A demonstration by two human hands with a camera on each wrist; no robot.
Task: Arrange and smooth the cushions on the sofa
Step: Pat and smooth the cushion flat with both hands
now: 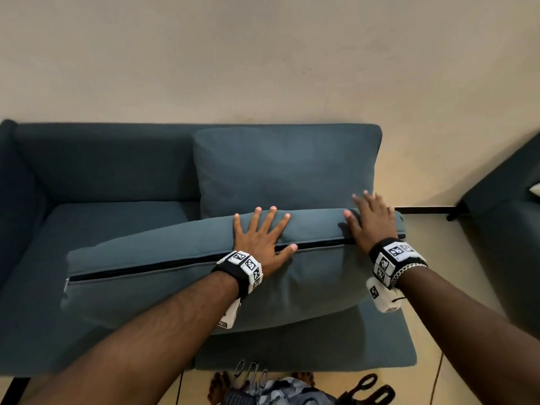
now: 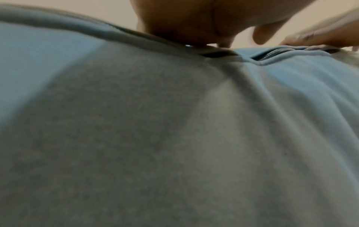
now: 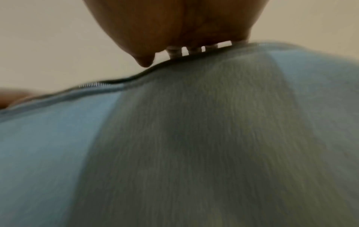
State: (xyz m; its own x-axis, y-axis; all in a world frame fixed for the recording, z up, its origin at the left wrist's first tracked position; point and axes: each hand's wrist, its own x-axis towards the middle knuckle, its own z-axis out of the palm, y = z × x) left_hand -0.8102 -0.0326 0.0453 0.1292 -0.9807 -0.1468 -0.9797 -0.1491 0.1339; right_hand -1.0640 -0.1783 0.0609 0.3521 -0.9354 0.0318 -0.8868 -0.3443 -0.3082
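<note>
A long teal cushion (image 1: 163, 258) with a black zipper seam lies tilted across the seat of the teal sofa (image 1: 96, 168), its zipper edge turned up toward me. My left hand (image 1: 263, 232) lies flat on that edge with fingers spread. My right hand (image 1: 369, 219) presses flat on the cushion's right end, fingers straight. Behind them a second teal cushion (image 1: 286, 168) stands upright against the sofa back. Both wrist views are filled with blurred cushion fabric (image 2: 174, 138) (image 3: 194, 138), with my left hand (image 2: 194, 23) and right hand (image 3: 174, 23) at the top.
A beige wall rises behind the sofa. Another dark teal seat (image 1: 508, 229) stands at the right, across a strip of tiled floor (image 1: 432, 287). The sofa's left seat half (image 1: 96, 223) bears no cushion. My feet (image 1: 219, 387) show at the bottom edge.
</note>
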